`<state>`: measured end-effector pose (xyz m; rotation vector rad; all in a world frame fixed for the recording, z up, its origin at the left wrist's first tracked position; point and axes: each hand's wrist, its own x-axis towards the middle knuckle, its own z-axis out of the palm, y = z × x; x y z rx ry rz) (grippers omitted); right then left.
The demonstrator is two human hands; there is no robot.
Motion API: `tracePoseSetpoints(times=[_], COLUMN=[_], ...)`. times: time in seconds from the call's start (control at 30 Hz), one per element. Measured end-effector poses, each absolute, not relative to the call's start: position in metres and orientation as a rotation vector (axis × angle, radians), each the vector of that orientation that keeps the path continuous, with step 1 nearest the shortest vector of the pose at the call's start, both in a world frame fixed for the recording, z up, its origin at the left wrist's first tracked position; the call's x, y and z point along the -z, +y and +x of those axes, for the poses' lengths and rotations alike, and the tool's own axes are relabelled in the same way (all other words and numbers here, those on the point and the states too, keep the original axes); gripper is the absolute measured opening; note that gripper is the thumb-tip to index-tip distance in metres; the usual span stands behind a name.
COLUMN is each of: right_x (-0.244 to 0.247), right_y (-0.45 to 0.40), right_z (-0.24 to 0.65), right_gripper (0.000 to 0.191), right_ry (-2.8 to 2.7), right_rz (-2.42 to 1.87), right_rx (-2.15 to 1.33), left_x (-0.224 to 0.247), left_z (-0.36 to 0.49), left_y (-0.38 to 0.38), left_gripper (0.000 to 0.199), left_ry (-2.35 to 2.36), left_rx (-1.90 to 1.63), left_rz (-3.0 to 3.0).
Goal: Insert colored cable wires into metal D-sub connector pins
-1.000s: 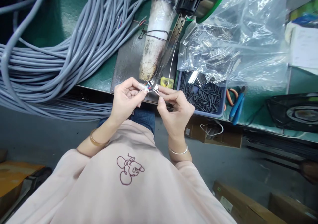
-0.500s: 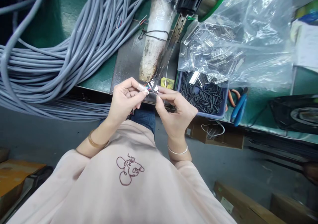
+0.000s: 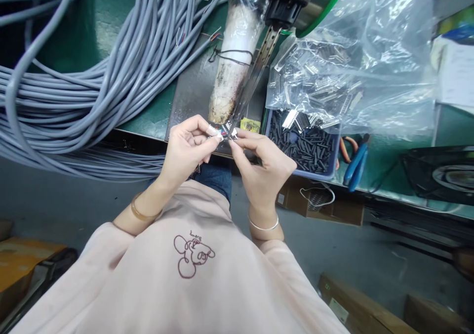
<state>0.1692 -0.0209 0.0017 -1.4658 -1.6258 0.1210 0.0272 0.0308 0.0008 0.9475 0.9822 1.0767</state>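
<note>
My left hand (image 3: 188, 148) pinches several thin coloured wires (image 3: 223, 129) between thumb and fingers. These wires run to a small metal connector (image 3: 228, 125) just below the soldering iron's tip. My right hand (image 3: 261, 163) has its thumb and forefinger closed at the connector's right side, on a small pale part (image 3: 233, 133) too small to make out. The fingertips of both hands are nearly touching at the bench's front edge. The soldering iron (image 3: 267, 47) slants down from above, beside a white wrapped tube (image 3: 233, 62) with a scorched end.
Grey cables (image 3: 111, 92) cover the bench's left side. On the right are a blue bin (image 3: 335, 163) of black sleeves, a clear bag (image 3: 388, 77) of metal connectors, and blue-and-orange cutters (image 3: 356, 166). A yellow sponge (image 3: 251, 125) lies behind my right hand.
The view has shifted slightly. My right thumb and fingertips have moved a little at the connector's right side; my left hand keeps its pinch on the wires.
</note>
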Motion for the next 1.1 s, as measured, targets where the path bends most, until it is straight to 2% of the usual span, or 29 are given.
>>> tracePoseSetpoints(times=[0.3,1.1], right_x=[0.0046,0.0074], right_y=[-0.0254,-0.0223], right_z=[0.1709,0.1765], right_gripper=[0.015,0.017], right_ry=[-1.635,-1.821], right_rz=[-1.494,-1.4], right_rx=[-0.181,0.097], left_x=[0.0036,0.0022], left_z=[0.0239,0.0245], left_y=[0.0297,0.0288], left_gripper=[0.021,0.021], left_ry=[1.021,0.996], left_rx=[-0.998,-0.964], left_rz=[0.922,0.96])
